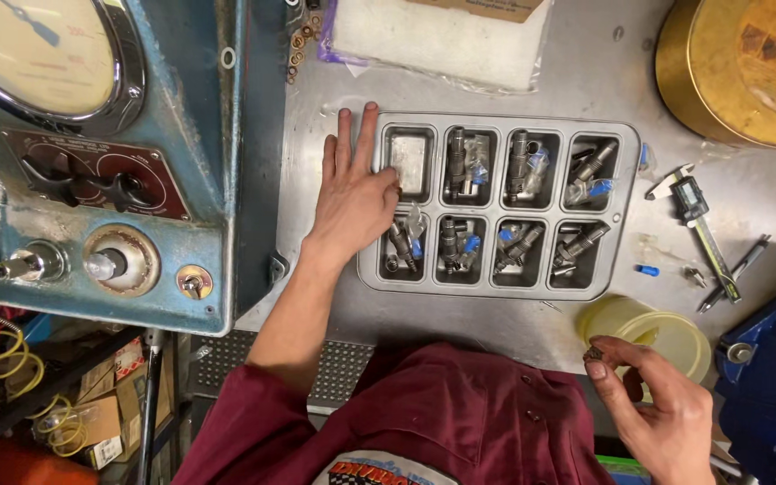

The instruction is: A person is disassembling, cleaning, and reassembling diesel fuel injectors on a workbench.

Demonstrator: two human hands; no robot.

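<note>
The right hand [653, 413] is pinching a small dark part, hard to identify; the left hand [357, 193] is resting open on the metal tray [496, 286].

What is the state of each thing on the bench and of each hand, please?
metal tray: flat on the bench, seven compartments filled, top-left one empty.
left hand: open, fingers spread, resting on the tray's left edge.
right hand: fingertips pinching a small dark part.
yellow plastic cup: uncovered, beside the right hand.
caliper: lying flat, right of the tray.
gauge: needle pointing to the upper left.
</note>
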